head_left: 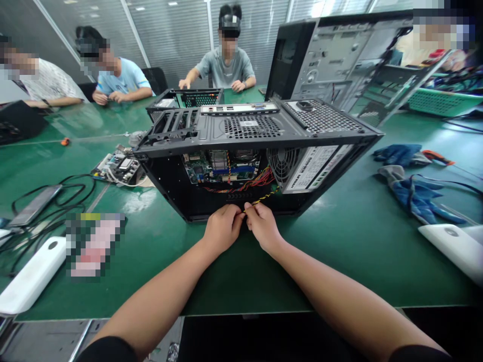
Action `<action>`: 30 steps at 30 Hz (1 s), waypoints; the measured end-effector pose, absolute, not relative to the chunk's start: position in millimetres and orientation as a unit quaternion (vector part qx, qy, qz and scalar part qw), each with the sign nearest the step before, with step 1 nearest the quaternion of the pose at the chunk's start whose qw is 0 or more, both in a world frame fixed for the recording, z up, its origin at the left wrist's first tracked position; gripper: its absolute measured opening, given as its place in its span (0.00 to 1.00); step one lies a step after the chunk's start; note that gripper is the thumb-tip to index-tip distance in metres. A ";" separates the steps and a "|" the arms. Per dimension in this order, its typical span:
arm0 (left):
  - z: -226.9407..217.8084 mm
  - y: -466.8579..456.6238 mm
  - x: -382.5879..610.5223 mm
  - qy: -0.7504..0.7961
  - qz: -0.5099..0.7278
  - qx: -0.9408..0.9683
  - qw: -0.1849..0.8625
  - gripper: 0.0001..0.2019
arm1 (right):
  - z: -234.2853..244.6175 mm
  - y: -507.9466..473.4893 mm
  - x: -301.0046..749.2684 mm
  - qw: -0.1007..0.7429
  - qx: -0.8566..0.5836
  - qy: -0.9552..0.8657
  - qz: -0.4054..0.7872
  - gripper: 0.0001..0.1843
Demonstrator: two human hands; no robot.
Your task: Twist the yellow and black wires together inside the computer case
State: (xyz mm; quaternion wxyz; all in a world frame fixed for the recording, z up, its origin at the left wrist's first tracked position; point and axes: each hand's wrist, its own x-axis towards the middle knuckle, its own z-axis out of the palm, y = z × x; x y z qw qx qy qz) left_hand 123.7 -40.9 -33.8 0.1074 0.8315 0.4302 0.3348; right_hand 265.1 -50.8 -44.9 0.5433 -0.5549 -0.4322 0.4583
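A black computer case [249,143] lies on its front on the green table [324,261], its open side toward me. Inside are a motherboard [199,173], a bundle of red and yellow wires [260,181] and a power supply [313,171] with a fan and label. From near the power supply a twisted yellow-and-black cable [264,197] runs out to my hands. My left hand [224,226] and my right hand [262,226] meet in front of the case, both closed in a pinch on this cable. Their fingers cover the cable's end.
A loose circuit board [123,163], cables and white devices [35,271] lie at left. Blue gloves [409,193] and an orange-handled tool [437,157] are at right. Another case [320,60] and a green basket [433,103] stand behind. Several people sit across the table.
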 end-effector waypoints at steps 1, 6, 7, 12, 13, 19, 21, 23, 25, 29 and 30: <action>-33.9 -41.3 123.5 0.431 0.333 0.833 0.093 0.04 | -45.2 -50.7 265.2 0.541 -0.557 -0.435 0.456 0.22; -34.2 -40.5 122.8 0.436 0.322 0.838 0.052 0.06 | -46.1 -50.3 264.9 0.542 -0.559 -0.429 0.458 0.23; -33.9 -40.0 122.7 0.437 0.316 0.840 0.049 0.06 | -45.9 -50.2 264.7 0.543 -0.559 -0.428 0.458 0.23; -32.1 -37.4 122.5 0.435 0.297 0.849 0.043 0.08 | -44.5 -50.2 264.1 0.544 -0.557 -0.427 0.459 0.22; -32.0 -37.2 122.7 0.434 0.297 0.849 0.046 0.08 | -44.2 -50.3 264.0 0.545 -0.557 -0.427 0.459 0.22; -33.3 -37.7 123.5 0.440 0.293 0.846 0.075 0.09 | -39.9 -52.8 262.8 0.541 -0.550 -0.441 0.459 0.21; -33.9 -37.5 123.5 0.439 0.297 0.844 0.080 0.09 | -38.6 -53.4 262.5 0.541 -0.545 -0.448 0.458 0.21; -34.7 -37.3 123.3 0.438 0.306 0.841 0.084 0.08 | -38.2 -53.4 262.6 0.539 -0.546 -0.453 0.453 0.21; -35.4 -37.2 123.2 0.438 0.317 0.837 0.087 0.07 | -38.9 -52.8 263.0 0.537 -0.553 -0.454 0.447 0.21; -35.4 -37.4 123.6 0.435 0.333 0.832 0.093 0.06 | -41.8 -51.4 264.1 0.536 -0.562 -0.443 0.448 0.21; -35.1 -37.5 123.8 0.435 0.335 0.831 0.094 0.06 | -42.7 -51.1 264.3 0.536 -0.563 -0.441 0.450 0.22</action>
